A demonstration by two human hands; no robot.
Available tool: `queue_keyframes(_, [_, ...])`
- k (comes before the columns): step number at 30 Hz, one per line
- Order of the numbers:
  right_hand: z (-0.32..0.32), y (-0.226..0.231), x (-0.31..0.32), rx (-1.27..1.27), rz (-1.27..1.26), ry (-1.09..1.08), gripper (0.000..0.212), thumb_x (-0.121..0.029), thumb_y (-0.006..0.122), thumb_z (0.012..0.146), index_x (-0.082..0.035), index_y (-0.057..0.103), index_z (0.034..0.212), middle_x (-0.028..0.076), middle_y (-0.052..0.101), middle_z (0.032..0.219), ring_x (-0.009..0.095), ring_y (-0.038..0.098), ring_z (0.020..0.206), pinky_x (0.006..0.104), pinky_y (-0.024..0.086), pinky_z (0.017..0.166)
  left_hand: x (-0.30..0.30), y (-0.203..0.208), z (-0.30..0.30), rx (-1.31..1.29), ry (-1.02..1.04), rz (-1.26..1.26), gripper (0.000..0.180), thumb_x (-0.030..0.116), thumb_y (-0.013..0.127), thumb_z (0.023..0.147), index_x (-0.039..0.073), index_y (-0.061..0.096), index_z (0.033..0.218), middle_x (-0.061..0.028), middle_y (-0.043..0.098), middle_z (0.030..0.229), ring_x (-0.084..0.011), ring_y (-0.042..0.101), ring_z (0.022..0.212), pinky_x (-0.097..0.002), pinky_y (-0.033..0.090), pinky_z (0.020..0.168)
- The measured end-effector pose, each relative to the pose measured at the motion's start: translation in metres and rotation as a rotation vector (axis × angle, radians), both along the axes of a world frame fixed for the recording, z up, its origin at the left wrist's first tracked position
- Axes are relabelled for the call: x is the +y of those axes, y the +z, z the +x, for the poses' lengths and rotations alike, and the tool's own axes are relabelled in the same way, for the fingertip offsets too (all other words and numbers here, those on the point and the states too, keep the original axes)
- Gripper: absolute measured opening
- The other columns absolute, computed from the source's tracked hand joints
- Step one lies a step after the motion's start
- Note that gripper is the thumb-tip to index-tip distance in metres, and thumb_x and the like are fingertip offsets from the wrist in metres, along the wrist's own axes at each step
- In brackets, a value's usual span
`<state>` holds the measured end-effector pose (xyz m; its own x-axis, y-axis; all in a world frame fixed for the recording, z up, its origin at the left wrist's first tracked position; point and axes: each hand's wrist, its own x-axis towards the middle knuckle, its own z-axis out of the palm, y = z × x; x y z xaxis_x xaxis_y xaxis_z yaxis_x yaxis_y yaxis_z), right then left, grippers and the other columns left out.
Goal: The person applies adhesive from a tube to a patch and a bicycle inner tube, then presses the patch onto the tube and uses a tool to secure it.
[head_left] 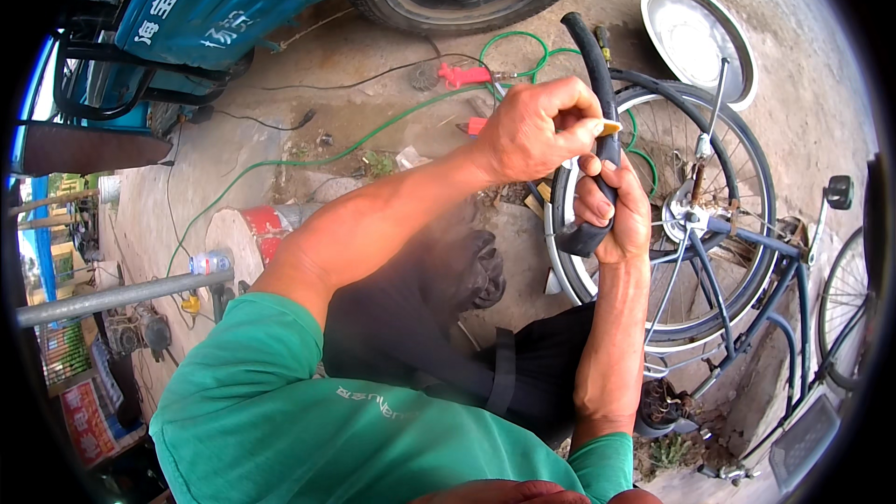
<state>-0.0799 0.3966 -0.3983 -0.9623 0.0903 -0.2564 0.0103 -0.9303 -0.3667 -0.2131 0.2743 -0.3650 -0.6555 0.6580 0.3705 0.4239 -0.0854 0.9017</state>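
Observation:
My left hand (pixel 544 131) pinches a small flat yellow piece (pixel 609 128) between thumb and fingers. The piece lies against the side of a black inner tube (pixel 592 54). Just below it, my right hand (pixel 621 210) is wrapped round the tube with the palm turned up, pressing it between thumb and fingers. One end of the tube bends up above my hands, and a fold of it hangs under my right fingers. A bicycle wheel (pixel 763 168) with a black tyre stands right beside my hands, still on its blue frame (pixel 791 294).
A silver metal basin (pixel 747 56) sits beyond the wheel. A green hose (pixel 252 168) and a red tool (pixel 457 75) lie on the ground. A blue vehicle (pixel 252 9) stands at the far left. Another bicycle wheel (pixel 845 289) is at the right edge.

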Motion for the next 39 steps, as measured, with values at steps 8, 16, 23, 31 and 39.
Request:
queue_keyframes(8, [-0.001, 0.004, 0.000, 0.043, 0.003, 0.025, 0.048, -0.007, 0.049, 0.096, -0.006, 0.041, 0.144, 0.007, 0.059, 0.097, 0.005, 0.043, 0.051, 0.0193, 0.033, 0.041, -0.003, -0.004, -0.019, 0.130, 0.123, -0.009, 0.007, 0.006, 0.067, 0.092, 0.001, 0.067, 0.097, -0.0051, 0.072, 0.090, -0.0091, 0.066, 0.077, -0.0262, 0.053, 0.065])
queue_keyframes(16, [-0.001, 0.001, 0.000, 0.026, 0.004, 0.022, 0.039, -0.007, 0.049, 0.097, -0.004, 0.045, 0.136, 0.007, 0.059, 0.097, 0.006, 0.044, 0.051, 0.0193, 0.034, 0.041, -0.001, -0.006, -0.010, 0.284, -0.017, -0.051, 0.008, 0.001, 0.068, 0.088, 0.004, 0.068, 0.095, -0.0040, 0.071, 0.085, -0.0115, 0.066, 0.074, -0.0276, 0.054, 0.068])
queue_keyframes(23, [-0.001, 0.003, 0.001, 0.032, 0.023, 0.020, 0.044, -0.006, 0.050, 0.096, -0.004, 0.044, 0.139, 0.008, 0.061, 0.097, 0.006, 0.043, 0.050, 0.0194, 0.034, 0.042, -0.004, 0.009, -0.013, -0.302, 0.055, 0.009, 0.007, 0.007, 0.066, 0.093, 0.001, 0.064, 0.095, -0.0012, 0.070, 0.082, -0.0039, 0.061, 0.070, -0.0249, 0.051, 0.062])
queue_keyframes(31, [-0.002, 0.004, -0.003, 0.008, 0.056, 0.030, 0.042, -0.007, 0.049, 0.099, -0.003, 0.040, 0.139, 0.007, 0.058, 0.097, 0.004, 0.044, 0.049, 0.0175, 0.036, 0.039, 0.005, -0.012, -0.017, 0.214, 0.116, 0.033, 0.007, 0.003, 0.071, 0.083, 0.004, 0.065, 0.086, -0.0061, 0.065, 0.072, -0.0135, 0.064, 0.065, -0.0293, 0.050, 0.057])
queue_keyframes(39, [-0.002, 0.006, 0.000, -0.028, 0.162, -0.001, 0.034, -0.008, 0.051, 0.097, -0.003, 0.043, 0.130, 0.007, 0.060, 0.095, 0.004, 0.044, 0.047, 0.0187, 0.035, 0.038, -0.003, -0.002, -0.011, -0.320, -0.139, -0.017, 0.010, 0.006, 0.068, 0.092, 0.001, 0.065, 0.101, -0.0030, 0.071, 0.090, -0.0090, 0.065, 0.078, -0.0271, 0.054, 0.069])
